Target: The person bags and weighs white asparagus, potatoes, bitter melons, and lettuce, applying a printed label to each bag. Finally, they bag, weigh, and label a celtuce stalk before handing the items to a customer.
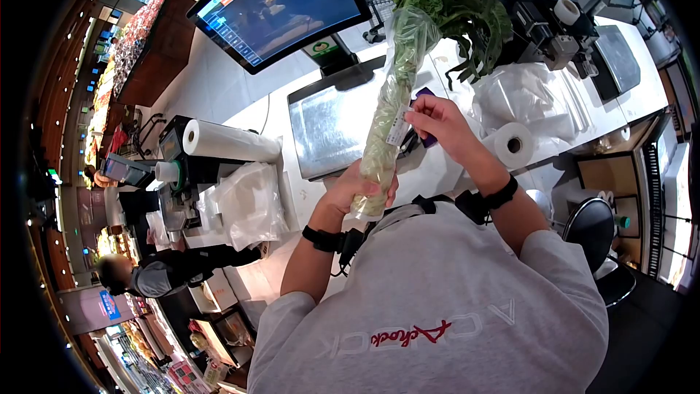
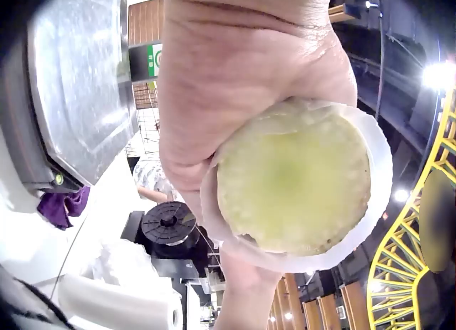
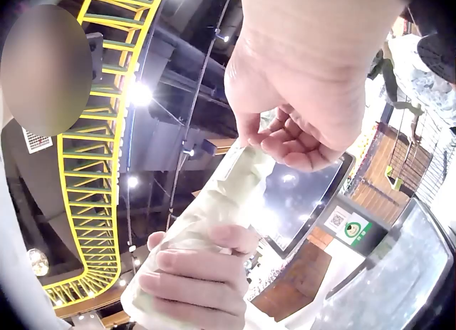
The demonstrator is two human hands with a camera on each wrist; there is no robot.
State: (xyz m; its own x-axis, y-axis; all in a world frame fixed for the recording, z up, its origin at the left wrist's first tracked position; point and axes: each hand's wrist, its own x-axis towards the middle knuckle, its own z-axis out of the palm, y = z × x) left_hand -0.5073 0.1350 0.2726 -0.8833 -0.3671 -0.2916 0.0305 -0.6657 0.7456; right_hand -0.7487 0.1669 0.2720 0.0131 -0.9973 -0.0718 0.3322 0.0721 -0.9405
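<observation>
A long stem lettuce [image 1: 380, 157] in a clear plastic bag slants up in front of my chest. Dark green leaves [image 1: 474, 18] spill from its far end. Near its bottom end my left hand [image 1: 344, 191] grips the stem, with the fingers [image 3: 199, 273] wrapped round it in the right wrist view. The pale round cut end [image 2: 292, 184] faces the left wrist camera through the plastic. My right hand [image 1: 443, 125] has curled fingers and pinches at the edge of a white printed label [image 1: 397, 128] on the bag, partway up the stem.
A metal scale plate [image 1: 321, 131] lies on the white counter, with a screen [image 1: 284, 7] behind it. Plastic rolls [image 1: 226, 141] and bags [image 1: 251, 201] are on the left; another roll [image 1: 508, 144] and a label printer [image 1: 558, 29] are on the right. A purple cloth [image 2: 63, 205] lies beside the scale.
</observation>
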